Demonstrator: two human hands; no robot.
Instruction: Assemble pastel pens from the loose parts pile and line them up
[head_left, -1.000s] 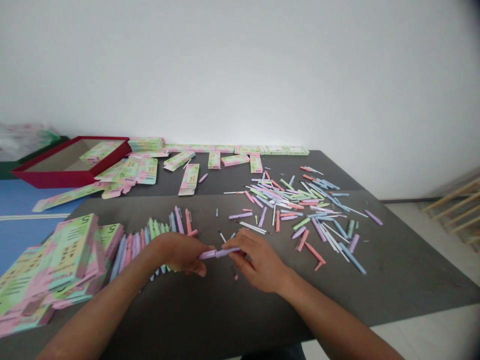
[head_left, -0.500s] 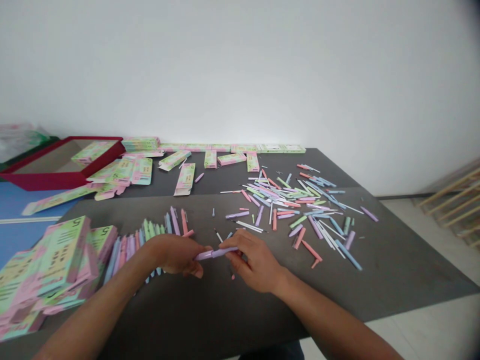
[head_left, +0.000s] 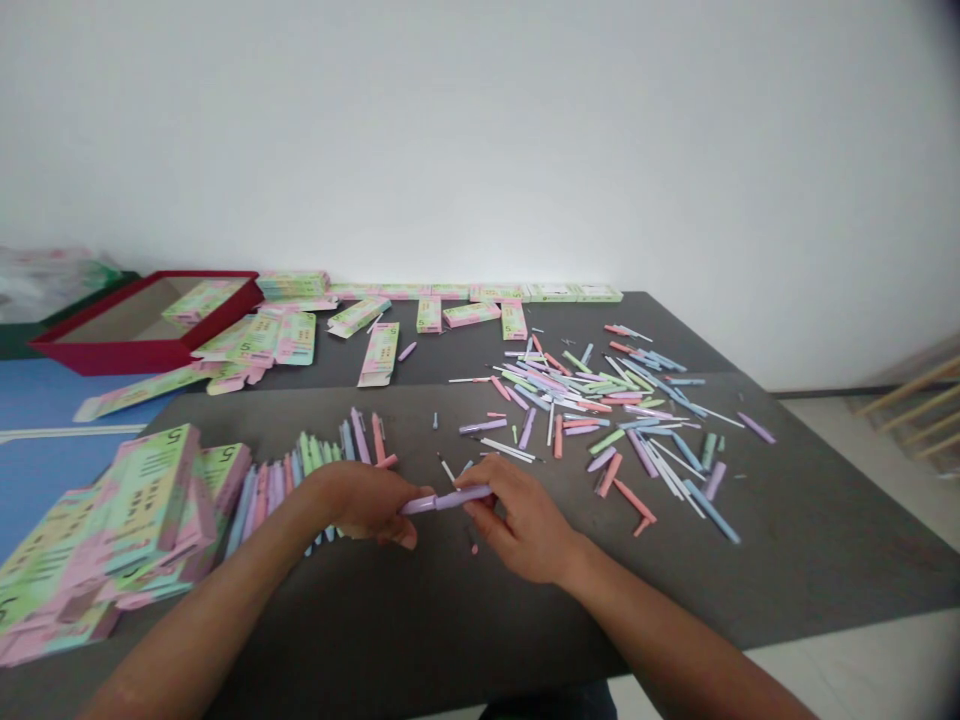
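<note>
A light purple pen (head_left: 452, 498) spans the space between my two hands, above the dark table. My left hand (head_left: 375, 503) is closed on its left end, while the fingertips of my right hand (head_left: 517, 520) pinch its right end. A joint shows near the middle of the barrel. Left of my left hand, a row of pastel pens (head_left: 274, 480) lies side by side, partly hidden by my wrist. Just beyond my right hand is a refill with a dark tip (head_left: 445, 467). A small pink-ended piece (head_left: 473, 545) rests below the pen.
Loose pen barrels and white refills (head_left: 600, 400) are scattered at the right. Printed cartons (head_left: 142, 510) are piled at the near left, with more cartons (head_left: 427, 314) towards the wall. A red box (head_left: 112, 357) stands at the far left.
Both hands still hold the purple pen, and more of its right part shows between them. The whole scene has shifted slightly to the right in the view.
</note>
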